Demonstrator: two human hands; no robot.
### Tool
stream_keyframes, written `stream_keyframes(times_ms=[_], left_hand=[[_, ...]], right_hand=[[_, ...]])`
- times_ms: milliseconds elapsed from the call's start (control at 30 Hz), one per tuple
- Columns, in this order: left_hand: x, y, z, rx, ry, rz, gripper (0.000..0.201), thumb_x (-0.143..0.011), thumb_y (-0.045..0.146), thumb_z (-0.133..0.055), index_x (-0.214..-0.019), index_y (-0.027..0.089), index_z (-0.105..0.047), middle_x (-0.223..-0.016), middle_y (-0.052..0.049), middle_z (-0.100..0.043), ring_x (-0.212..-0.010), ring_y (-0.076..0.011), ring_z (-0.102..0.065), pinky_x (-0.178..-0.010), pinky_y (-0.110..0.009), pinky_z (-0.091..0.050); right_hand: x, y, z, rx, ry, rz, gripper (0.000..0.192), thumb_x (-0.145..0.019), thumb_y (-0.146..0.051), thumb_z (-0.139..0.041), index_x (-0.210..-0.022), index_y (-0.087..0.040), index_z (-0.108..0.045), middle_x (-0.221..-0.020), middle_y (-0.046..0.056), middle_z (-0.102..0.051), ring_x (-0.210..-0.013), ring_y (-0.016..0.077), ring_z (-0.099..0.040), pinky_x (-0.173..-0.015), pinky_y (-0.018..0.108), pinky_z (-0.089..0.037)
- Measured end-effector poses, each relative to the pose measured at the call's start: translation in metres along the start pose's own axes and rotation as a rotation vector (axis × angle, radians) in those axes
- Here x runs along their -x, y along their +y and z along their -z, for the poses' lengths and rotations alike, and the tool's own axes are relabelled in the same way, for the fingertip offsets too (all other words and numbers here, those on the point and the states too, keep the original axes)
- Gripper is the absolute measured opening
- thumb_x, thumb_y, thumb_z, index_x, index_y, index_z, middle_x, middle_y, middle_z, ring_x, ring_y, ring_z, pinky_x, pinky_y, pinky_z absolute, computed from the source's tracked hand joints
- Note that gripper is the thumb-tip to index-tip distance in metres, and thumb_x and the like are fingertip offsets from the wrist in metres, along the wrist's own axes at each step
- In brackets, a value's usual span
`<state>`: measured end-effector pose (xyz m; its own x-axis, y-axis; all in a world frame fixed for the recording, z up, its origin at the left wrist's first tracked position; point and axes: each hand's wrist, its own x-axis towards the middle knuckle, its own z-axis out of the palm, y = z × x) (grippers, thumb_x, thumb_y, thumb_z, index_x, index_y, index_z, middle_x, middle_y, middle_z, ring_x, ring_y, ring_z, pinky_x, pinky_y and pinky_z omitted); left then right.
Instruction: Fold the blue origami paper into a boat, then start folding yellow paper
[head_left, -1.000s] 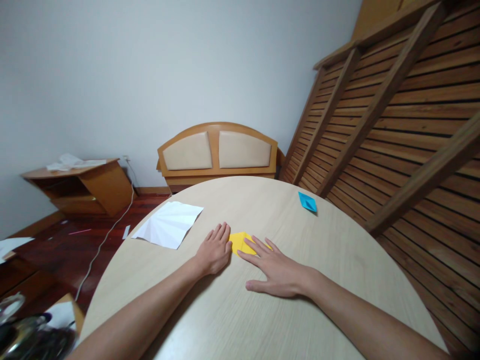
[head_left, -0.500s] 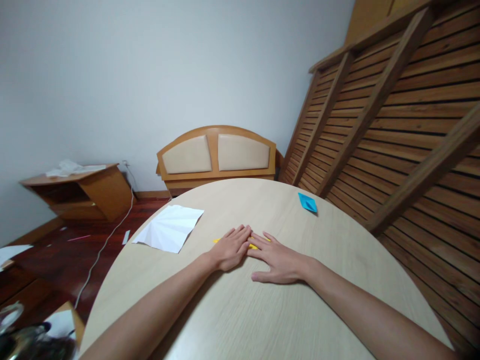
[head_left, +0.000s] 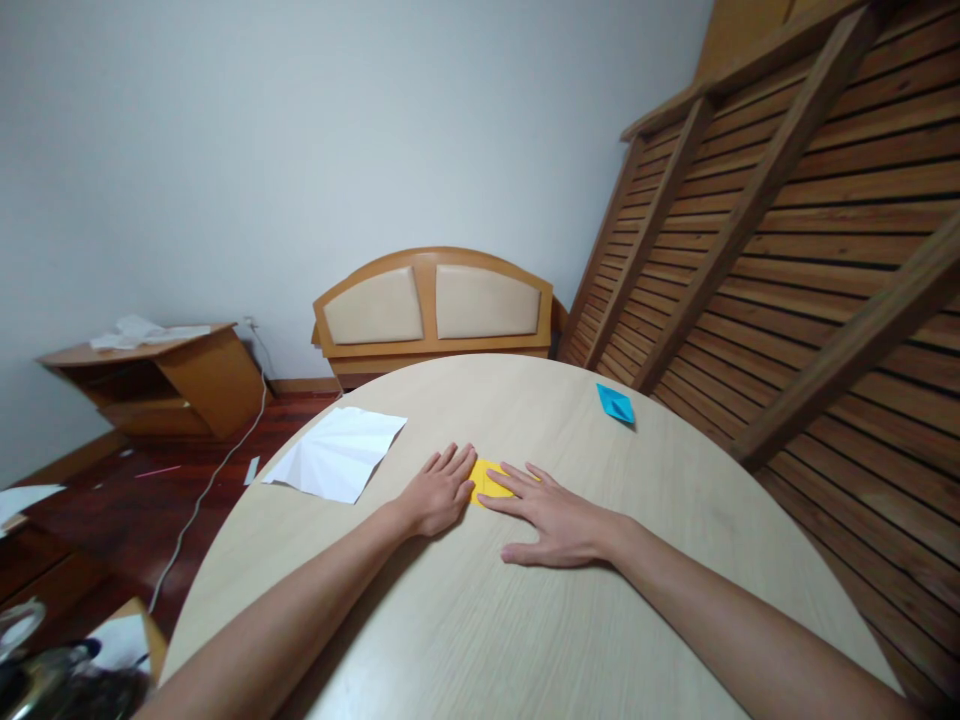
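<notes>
You are pressing the small folded yellow paper (head_left: 487,480) flat with both open hands, left hand (head_left: 437,495) and right hand (head_left: 559,518); next, judging by this, sharpen the crease.

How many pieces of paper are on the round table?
3: a yellow paper flat under both hands' fingertips, a creased white sheet at the table's left edge, and a blue folded paper far right. More could hide under the hands.

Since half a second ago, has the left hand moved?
Yes. The left hand slid left, toward the white paper, uncovering more yellow paper beside the right hand.
</notes>
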<state>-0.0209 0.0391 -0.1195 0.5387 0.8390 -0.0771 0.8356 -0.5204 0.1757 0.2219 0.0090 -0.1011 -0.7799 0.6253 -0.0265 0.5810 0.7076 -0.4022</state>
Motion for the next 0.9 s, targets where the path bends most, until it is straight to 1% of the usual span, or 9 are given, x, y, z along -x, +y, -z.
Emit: stream_keyframes(times_ms=[167, 267, 367, 433, 500, 600, 667, 800, 900], left_hand=[[0.003, -0.003, -0.004, -0.042, 0.03, 0.052, 0.061, -0.103, 0.04, -0.018, -0.157, 0.011, -0.019, -0.163, -0.012, -0.014, -0.151, -0.0285, -0.008, -0.12, -0.046, -0.017], [0.004, -0.004, -0.007, -0.046, 0.049, 0.064, 0.061, -0.103, 0.04, -0.019, -0.156, 0.01, -0.019, -0.163, -0.013, -0.014, -0.151, -0.0284, -0.01, -0.12, -0.047, -0.018], [0.003, -0.005, -0.01, -0.045, 0.086, 0.059, 0.06, -0.103, 0.04, -0.02, -0.156, 0.011, -0.02, -0.163, -0.012, -0.015, -0.151, -0.0279, -0.011, -0.12, -0.048, -0.019], [0.002, -0.004, -0.011, -0.047, 0.097, 0.058, 0.06, -0.103, 0.04, -0.021, -0.156, 0.012, -0.021, -0.163, -0.012, -0.015, -0.151, -0.0277, -0.011, -0.12, -0.048, -0.02], [0.002, -0.002, -0.01, -0.048, 0.097, 0.065, 0.061, -0.103, 0.04, -0.022, -0.156, 0.011, -0.022, -0.163, -0.012, -0.016, -0.151, -0.028, -0.01, -0.12, -0.049, -0.019], [0.005, 0.002, -0.007, -0.051, 0.112, 0.056, 0.06, -0.102, 0.039, -0.025, -0.155, 0.011, -0.025, -0.162, -0.012, -0.018, -0.151, -0.0277, -0.011, -0.121, -0.049, -0.018], [0.009, 0.004, -0.005, -0.054, 0.136, -0.001, 0.057, -0.102, 0.036, -0.028, -0.154, 0.013, -0.028, -0.162, -0.011, -0.019, -0.151, -0.0258, -0.011, -0.122, -0.049, -0.016], [0.016, 0.009, -0.002, -0.01, 0.131, -0.153, 0.054, -0.102, 0.031, -0.03, -0.154, 0.017, -0.029, -0.162, -0.009, -0.023, -0.151, -0.0217, -0.017, -0.123, -0.046, -0.016], [0.02, 0.014, -0.002, 0.07, 0.078, -0.187, 0.056, -0.103, 0.036, -0.029, -0.155, 0.016, -0.025, -0.161, -0.01, -0.024, -0.15, -0.0224, -0.02, -0.122, -0.047, -0.019]], right_hand=[[0.001, 0.0, 0.005, -0.004, 0.002, 0.008, 0.072, -0.087, -0.065, -0.056, -0.15, -0.035, -0.039, -0.163, 0.008, -0.022, -0.15, 0.0328, -0.014, -0.119, 0.058, -0.009], [-0.004, -0.002, 0.013, 0.018, 0.017, 0.024, 0.06, -0.091, -0.062, -0.052, -0.143, -0.031, -0.051, -0.157, 0.009, -0.037, -0.146, 0.0318, -0.028, -0.119, 0.056, -0.014], [-0.013, -0.002, 0.014, 0.032, 0.087, 0.05, 0.05, -0.095, -0.054, -0.05, -0.132, -0.023, -0.062, -0.147, 0.013, -0.05, -0.139, 0.0285, -0.041, -0.117, 0.047, -0.025], [-0.02, 0.001, 0.008, 0.024, 0.132, 0.015, 0.065, -0.092, -0.058, -0.053, -0.141, -0.015, -0.053, -0.155, 0.017, -0.038, -0.145, 0.0305, -0.031, -0.119, 0.046, -0.022], [-0.025, 0.003, 0.001, -0.007, 0.085, -0.021, 0.081, -0.091, -0.065, -0.048, -0.152, -0.013, -0.035, -0.161, 0.017, -0.026, -0.149, 0.0302, -0.021, -0.121, 0.045, -0.016], [-0.028, 0.005, -0.007, -0.019, 0.026, -0.017, 0.087, -0.092, -0.069, -0.041, -0.157, -0.014, -0.022, -0.164, 0.013, -0.016, -0.152, 0.028, -0.01, -0.123, 0.045, -0.005], [-0.027, 0.005, -0.007, -0.014, 0.0, -0.019, 0.092, -0.091, -0.072, -0.039, -0.158, -0.013, -0.014, -0.164, 0.013, -0.01, -0.152, 0.0275, -0.006, -0.124, 0.045, -0.004], [-0.021, 0.004, -0.003, 0.007, -0.035, -0.046, 0.098, -0.089, -0.075, -0.038, -0.158, -0.011, -0.009, -0.164, 0.013, -0.005, -0.152, 0.0279, -0.003, -0.124, 0.044, -0.003], [-0.013, 0.006, -0.002, 0.014, -0.031, -0.055, 0.095, -0.09, -0.074, -0.038, -0.158, -0.014, -0.009, -0.165, 0.011, -0.006, -0.152, 0.0281, -0.003, -0.123, 0.046, -0.002]])
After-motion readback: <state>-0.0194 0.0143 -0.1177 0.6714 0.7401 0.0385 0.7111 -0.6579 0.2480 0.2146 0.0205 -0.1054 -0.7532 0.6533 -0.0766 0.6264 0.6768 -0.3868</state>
